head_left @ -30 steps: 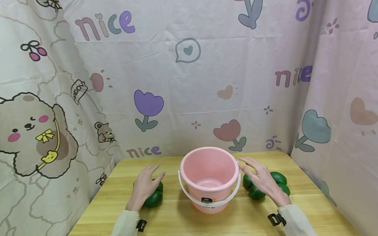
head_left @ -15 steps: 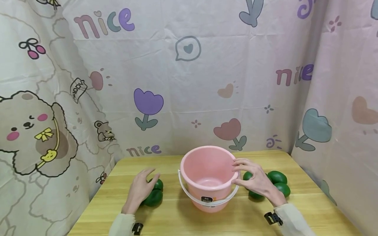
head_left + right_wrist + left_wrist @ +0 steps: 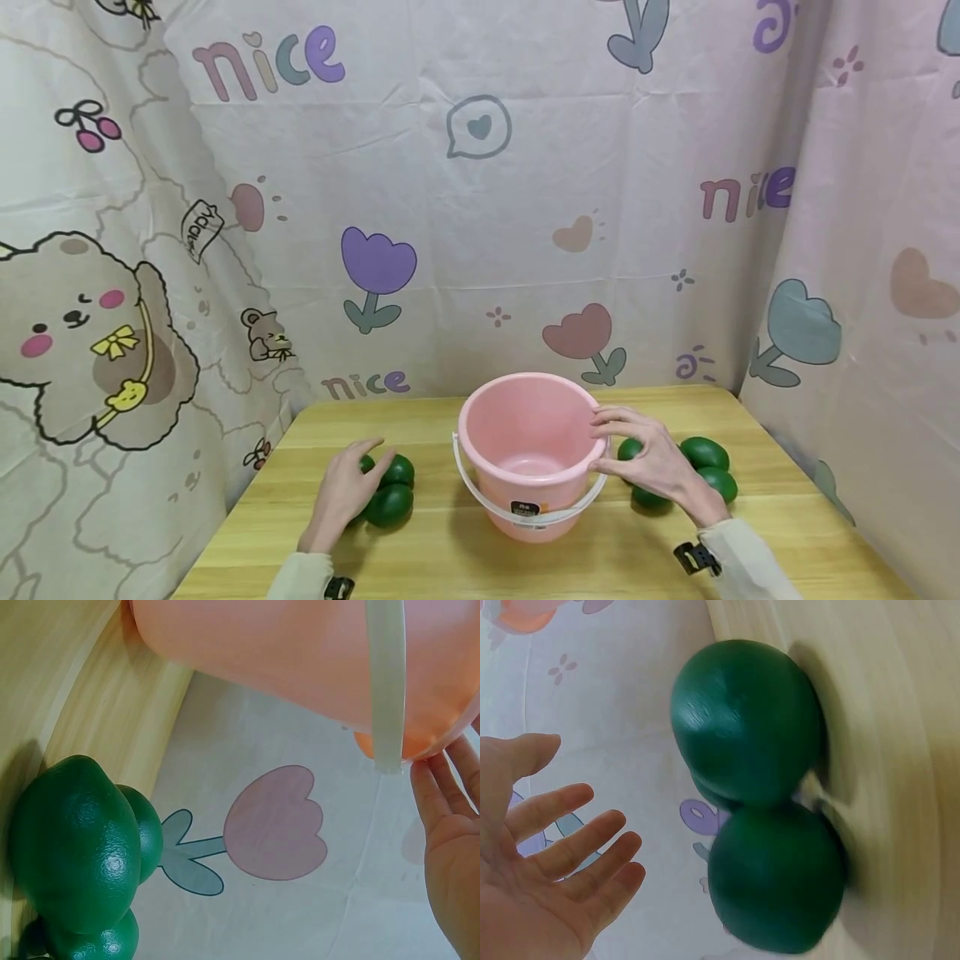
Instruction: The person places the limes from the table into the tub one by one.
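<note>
A pink plastic bucket (image 3: 525, 492) with a white handle (image 3: 491, 507) stands upright at the table's middle. My right hand (image 3: 652, 458) holds its right rim; in the right wrist view, the fingers (image 3: 431, 791) meet the rim beside the handle. My left hand (image 3: 343, 493) hovers over a cluster of glossy dark green fruits (image 3: 390, 505), partly hiding them. The left wrist view has its fingers spread, apart from the fruits (image 3: 776, 877). Behind my right hand lies a second cluster of green fruits (image 3: 705, 452), one with a pointed tip (image 3: 75, 840). Their exact kind cannot be told.
The wooden table (image 3: 450, 575) bears the bucket and both fruit clusters. A printed cloth (image 3: 480, 250) hangs close behind the table and along both sides. A dark wrist strap piece (image 3: 697, 558) sits at the right sleeve.
My right hand has moved left from above the right fruits onto the bucket's rim. My left hand has drawn slightly left and toward me, uncovering more of the left fruits. The bucket has stayed put.
</note>
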Tool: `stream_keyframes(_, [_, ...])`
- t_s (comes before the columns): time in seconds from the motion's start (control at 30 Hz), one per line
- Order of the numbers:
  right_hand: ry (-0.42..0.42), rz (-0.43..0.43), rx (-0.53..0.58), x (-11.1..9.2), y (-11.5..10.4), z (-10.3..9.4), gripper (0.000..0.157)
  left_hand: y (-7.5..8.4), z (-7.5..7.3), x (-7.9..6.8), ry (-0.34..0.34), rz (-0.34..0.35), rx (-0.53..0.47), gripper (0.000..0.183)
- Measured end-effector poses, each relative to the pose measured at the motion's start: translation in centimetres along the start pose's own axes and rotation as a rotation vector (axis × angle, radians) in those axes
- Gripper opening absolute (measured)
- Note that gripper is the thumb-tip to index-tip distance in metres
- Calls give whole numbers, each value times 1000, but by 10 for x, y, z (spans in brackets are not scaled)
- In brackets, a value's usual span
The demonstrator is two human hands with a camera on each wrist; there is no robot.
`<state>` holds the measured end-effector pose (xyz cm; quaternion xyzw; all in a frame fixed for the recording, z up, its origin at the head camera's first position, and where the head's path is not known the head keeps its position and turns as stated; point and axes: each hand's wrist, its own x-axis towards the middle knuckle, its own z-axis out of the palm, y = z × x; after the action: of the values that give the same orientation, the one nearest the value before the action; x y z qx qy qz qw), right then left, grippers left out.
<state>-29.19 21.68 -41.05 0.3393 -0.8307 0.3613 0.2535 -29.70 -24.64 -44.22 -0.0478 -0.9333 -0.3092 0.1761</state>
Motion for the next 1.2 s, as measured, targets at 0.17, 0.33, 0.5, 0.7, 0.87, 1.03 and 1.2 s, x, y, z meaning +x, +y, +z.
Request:
stream_keyframes(0.17, [0, 7, 12, 1, -1, 0, 39, -10, -4, -3, -17, -16, 16, 46])
stream_keyframes(0.33, [-5, 16, 16, 2, -3, -1, 37, -20, -8, -6, -30, -61, 32, 46])
stream_keyframes(0.5, [-8, 40, 37, 3, -3, -1, 37, -28, -13, -8, -30, -110, 39, 48])
stream_keyframes(0.7, [-13, 56, 34, 4, -3, -1, 36, -35, -20, -14, -43, -235, 44, 50])
stream_keyframes(0.87, [-10, 52, 34, 3, -3, -1, 36, -42, -21, -18, -69, -294, 54, 42])
stream_keyframes(1.03, [-5, 59, 53, 2, -4, -1, 37, -47, -18, -22, -136, -317, 17, 46])
stream_keyframes(1.2, [-7, 67, 57, 2, -5, -1, 36, -50, -18, -21, -188, -339, -10, 42])
